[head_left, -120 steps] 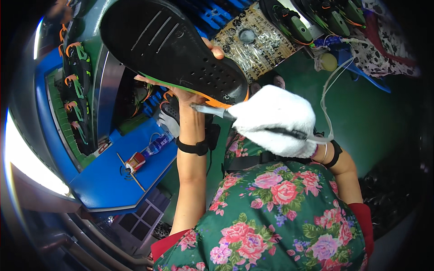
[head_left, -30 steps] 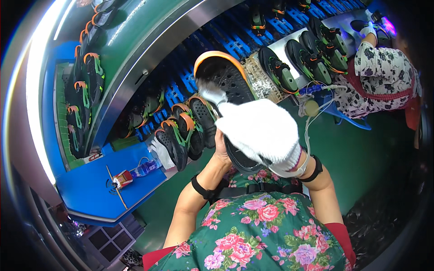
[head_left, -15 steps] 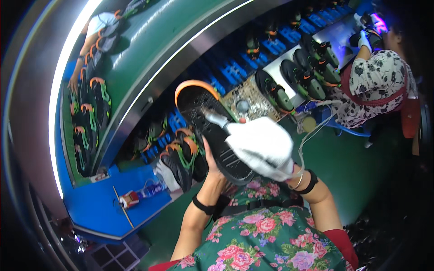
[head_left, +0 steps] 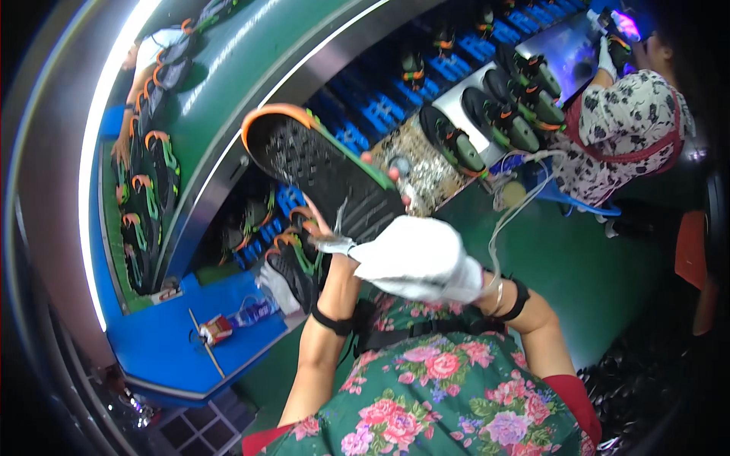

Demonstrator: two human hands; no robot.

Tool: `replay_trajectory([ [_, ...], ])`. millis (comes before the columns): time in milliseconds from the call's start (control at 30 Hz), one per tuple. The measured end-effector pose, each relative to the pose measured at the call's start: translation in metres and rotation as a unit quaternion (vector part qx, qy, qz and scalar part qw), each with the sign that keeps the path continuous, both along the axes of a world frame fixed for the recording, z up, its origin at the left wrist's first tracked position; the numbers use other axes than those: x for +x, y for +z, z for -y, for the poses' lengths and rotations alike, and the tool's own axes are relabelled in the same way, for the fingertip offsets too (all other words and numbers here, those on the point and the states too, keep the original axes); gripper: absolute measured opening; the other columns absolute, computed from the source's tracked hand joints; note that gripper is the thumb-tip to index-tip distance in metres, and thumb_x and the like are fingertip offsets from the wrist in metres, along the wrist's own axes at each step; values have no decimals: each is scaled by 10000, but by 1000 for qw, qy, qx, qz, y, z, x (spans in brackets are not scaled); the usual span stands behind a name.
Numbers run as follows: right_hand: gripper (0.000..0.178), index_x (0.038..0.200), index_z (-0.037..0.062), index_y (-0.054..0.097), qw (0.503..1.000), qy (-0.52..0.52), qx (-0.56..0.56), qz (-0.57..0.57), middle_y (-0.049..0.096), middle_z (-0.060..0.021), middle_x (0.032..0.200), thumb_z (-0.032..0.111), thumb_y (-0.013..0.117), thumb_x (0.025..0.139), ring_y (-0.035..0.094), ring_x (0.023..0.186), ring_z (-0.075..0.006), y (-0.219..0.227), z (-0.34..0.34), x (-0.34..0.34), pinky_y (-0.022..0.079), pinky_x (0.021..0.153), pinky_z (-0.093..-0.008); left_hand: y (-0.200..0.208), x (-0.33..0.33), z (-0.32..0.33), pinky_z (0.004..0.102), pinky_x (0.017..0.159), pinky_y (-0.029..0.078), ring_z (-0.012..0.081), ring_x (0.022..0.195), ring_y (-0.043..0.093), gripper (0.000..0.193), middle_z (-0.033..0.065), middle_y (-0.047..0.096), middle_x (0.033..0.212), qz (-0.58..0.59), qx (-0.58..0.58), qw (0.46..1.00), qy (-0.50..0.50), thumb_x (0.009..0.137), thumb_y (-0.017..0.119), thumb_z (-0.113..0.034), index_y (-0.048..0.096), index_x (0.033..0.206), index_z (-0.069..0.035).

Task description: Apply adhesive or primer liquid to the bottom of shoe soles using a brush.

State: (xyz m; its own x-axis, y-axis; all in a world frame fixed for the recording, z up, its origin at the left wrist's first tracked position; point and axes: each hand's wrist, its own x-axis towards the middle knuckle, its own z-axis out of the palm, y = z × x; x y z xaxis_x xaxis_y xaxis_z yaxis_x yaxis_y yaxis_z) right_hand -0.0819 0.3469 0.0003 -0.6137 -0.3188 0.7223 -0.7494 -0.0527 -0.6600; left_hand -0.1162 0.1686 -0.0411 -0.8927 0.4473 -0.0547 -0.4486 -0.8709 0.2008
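Observation:
A black shoe [head_left: 323,163] with an orange rim at the heel and green along one side is tilted before me, its underside facing up. My left hand [head_left: 319,218] is closed around it from beneath, thumb on the near-left edge and fingertips showing along the right edge. In a white glove, my right hand [head_left: 418,262] grips a brush [head_left: 334,244], whose pale handle end shows beyond the fingers. The bristles lie against or just over the near-left part of the underside; contact cannot be made out. Wet-looking streaks mark the black surface.
Several shoes stand on a white board [head_left: 479,144] beside a stained work surface [head_left: 430,171] holding a small round pot [head_left: 398,166]. A blue table [head_left: 171,334] bears a bottle [head_left: 257,312] and a red pack [head_left: 215,328]. Another person [head_left: 631,129] works at the far right.
The shoe has moved up and left in my left hand. The brush has gone from the middle of the underside toward its near-left edge, my right hand turning with it.

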Motion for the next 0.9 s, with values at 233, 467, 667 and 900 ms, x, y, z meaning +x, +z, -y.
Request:
replay_trajectory([
  [233, 364, 1221, 100, 738, 999, -12, 35, 29, 734, -103, 1202, 36, 739, 862, 704, 1060, -267, -14, -1, 7, 556, 865, -386, -5, -6, -10, 612, 974, 537, 485, 1159, 615, 1013, 288, 573, 1368, -59, 36, 997, 18, 814, 575, -844, 407, 1506, -124],
  [467, 272, 1047, 78, 786, 995, -31, 4, 92, 776, -90, 970, 48, 831, 780, 730, 806, -245, -13, -8, 7, 567, 724, -365, -11, -1, -1, 606, 976, 544, 492, 1177, 604, 968, 298, 569, 1357, -36, 33, 996, 71, 857, 566, -805, 441, 1495, -87],
  [667, 171, 941, 60, 785, 978, 64, -96, 174, 772, -90, 943, 41, 835, 778, 732, 807, -255, -13, -6, 3, 576, 723, -357, 4, -2, -5, 625, 955, 550, 486, 1236, 571, 974, 247, 546, 1421, -51, 84, 993, 66, 860, 543, -818, 430, 1514, -106],
  [900, 242, 1016, 85, 785, 990, 54, -9, 130, 771, -79, 1001, 71, 846, 783, 729, 873, -261, -16, -6, 21, 572, 763, -364, 3, 2, 16, 643, 953, 551, 507, 1268, 542, 1034, 201, 399, 1563, 0, 2, 999, 49, 858, 469, -862, 364, 1568, -118],
])
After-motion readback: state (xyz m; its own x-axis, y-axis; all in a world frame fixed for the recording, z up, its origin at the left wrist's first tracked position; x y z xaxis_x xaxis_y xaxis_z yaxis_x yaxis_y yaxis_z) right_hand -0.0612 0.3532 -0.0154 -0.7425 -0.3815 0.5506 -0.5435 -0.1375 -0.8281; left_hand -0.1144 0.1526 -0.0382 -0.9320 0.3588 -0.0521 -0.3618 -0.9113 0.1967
